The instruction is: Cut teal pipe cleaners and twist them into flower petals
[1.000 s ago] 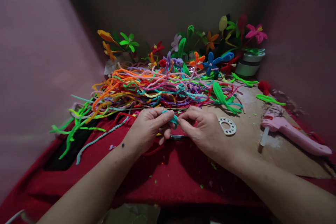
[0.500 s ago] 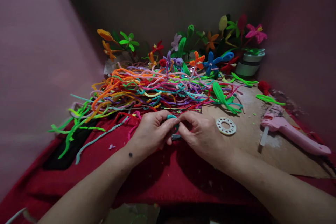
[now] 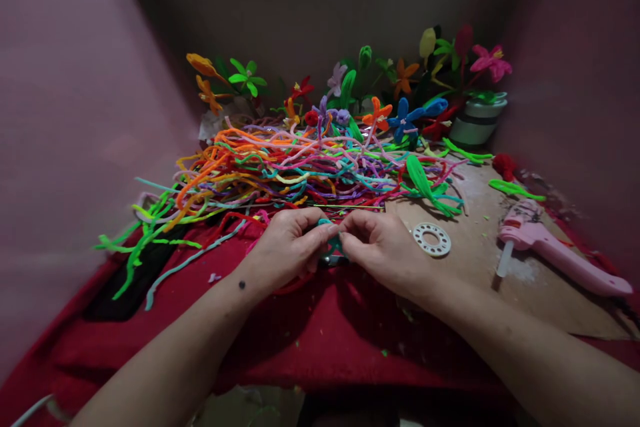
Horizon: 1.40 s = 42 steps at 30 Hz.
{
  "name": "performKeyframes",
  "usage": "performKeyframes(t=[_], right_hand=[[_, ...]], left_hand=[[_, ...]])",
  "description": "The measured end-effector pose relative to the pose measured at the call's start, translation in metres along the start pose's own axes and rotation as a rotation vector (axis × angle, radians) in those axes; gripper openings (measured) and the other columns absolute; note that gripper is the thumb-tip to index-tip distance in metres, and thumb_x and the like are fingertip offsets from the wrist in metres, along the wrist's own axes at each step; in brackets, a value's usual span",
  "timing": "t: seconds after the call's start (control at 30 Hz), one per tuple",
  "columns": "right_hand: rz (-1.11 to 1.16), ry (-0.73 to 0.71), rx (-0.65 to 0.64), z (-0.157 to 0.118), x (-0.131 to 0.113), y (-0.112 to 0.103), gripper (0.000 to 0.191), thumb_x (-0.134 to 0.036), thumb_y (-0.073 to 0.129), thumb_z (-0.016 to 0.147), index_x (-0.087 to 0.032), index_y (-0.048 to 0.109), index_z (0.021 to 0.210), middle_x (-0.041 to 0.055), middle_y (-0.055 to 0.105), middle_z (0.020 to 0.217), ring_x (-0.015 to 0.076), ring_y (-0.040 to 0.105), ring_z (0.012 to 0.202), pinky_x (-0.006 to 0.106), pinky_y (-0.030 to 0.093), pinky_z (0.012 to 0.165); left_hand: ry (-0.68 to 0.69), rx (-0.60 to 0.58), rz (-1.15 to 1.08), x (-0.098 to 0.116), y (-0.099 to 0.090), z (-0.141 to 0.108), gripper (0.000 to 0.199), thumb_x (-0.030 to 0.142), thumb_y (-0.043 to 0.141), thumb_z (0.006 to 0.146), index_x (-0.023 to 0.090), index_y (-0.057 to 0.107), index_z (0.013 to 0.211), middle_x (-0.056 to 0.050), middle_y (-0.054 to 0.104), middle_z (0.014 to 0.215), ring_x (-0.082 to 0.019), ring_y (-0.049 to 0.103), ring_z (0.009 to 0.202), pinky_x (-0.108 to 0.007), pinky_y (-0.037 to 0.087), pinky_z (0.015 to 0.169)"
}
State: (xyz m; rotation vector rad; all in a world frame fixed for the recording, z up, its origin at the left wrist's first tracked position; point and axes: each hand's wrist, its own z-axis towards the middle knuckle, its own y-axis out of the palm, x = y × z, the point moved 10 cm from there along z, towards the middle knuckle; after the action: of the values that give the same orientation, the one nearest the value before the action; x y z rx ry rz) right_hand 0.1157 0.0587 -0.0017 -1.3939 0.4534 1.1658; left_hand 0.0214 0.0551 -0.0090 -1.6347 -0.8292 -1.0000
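Over the red cloth, my left hand (image 3: 295,240) pinches a short teal pipe cleaner (image 3: 325,221) between thumb and fingers. Close against it, my right hand (image 3: 377,247) is also closed, its fingertips pinching the same teal pipe cleaner. Much of the piece is hidden behind the fingers. Just below the fingertips shows a small dark, shiny object (image 3: 334,259), partly covered; I cannot tell what it is. Beyond both hands lies a big heap of coloured pipe cleaners (image 3: 300,167).
Pipe-cleaner flowers (image 3: 403,119) stand along the back, some near a pale pot (image 3: 477,120). To the right, a cardboard sheet (image 3: 465,293) bears a white ring with holes (image 3: 432,240) and a pink glue gun (image 3: 565,250). A dark flat object (image 3: 120,293) lies left. Walls rise on both sides.
My fingertips have shifted slightly on the teal pipe cleaner, and the hands have barely moved. The small dark object beneath them looks turned and lies a little differently.
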Motion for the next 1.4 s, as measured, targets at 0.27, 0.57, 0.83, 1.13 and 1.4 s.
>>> performKeyframes(t=[0.27,0.57,0.83,1.13,1.4], right_hand=[[0.421,0.231,-0.202,0.002,0.024,0.022,0.017,-0.023,0.052,0.070,-0.014,0.056,0.056,-0.0043,0.043,0.048,0.0069,0.034,0.046,0.022,0.026,0.046],[0.566,0.330,-0.288,-0.002,0.024,0.031,0.015,-0.024,0.062,0.065,-0.014,0.057,0.055,-0.0040,0.046,0.044,0.0066,0.037,0.042,0.023,0.026,0.044],[0.639,0.365,-0.248,-0.004,0.028,0.032,0.020,-0.027,0.066,0.062,-0.015,0.055,0.050,-0.0056,0.044,0.041,0.0055,0.034,0.039,0.022,0.024,0.042],[0.739,0.435,-0.279,-0.008,0.032,0.042,0.016,-0.024,0.066,0.059,-0.014,0.057,0.052,-0.0044,0.046,0.041,0.0058,0.036,0.036,0.022,0.025,0.039],[0.830,0.425,-0.291,-0.009,0.029,0.042,0.020,-0.029,0.067,0.063,-0.013,0.057,0.055,-0.0029,0.050,0.043,0.0057,0.037,0.034,0.020,0.025,0.035]], left_hand=[[-0.006,-0.003,-0.052,-0.001,-0.002,0.002,0.020,0.033,0.056,0.076,0.015,0.052,0.068,0.006,0.047,0.044,-0.006,0.040,0.034,-0.017,0.032,0.033],[0.027,-0.034,-0.219,-0.004,-0.002,0.004,0.020,0.033,0.059,0.076,0.015,0.054,0.071,0.005,0.048,0.046,-0.005,0.038,0.037,-0.017,0.032,0.036],[-0.009,-0.042,-0.215,-0.008,-0.001,0.006,0.019,0.033,0.064,0.072,0.015,0.058,0.075,0.005,0.047,0.045,-0.005,0.038,0.038,-0.016,0.029,0.036],[0.268,0.123,0.203,0.023,-0.008,-0.003,0.015,0.025,0.056,0.077,0.014,0.060,0.068,0.003,0.051,0.057,-0.006,0.043,0.050,-0.015,0.032,0.045],[0.135,0.001,-0.206,0.011,-0.011,0.003,0.015,0.031,0.059,0.078,0.017,0.059,0.083,0.008,0.040,0.049,-0.002,0.030,0.040,-0.015,0.023,0.038]])
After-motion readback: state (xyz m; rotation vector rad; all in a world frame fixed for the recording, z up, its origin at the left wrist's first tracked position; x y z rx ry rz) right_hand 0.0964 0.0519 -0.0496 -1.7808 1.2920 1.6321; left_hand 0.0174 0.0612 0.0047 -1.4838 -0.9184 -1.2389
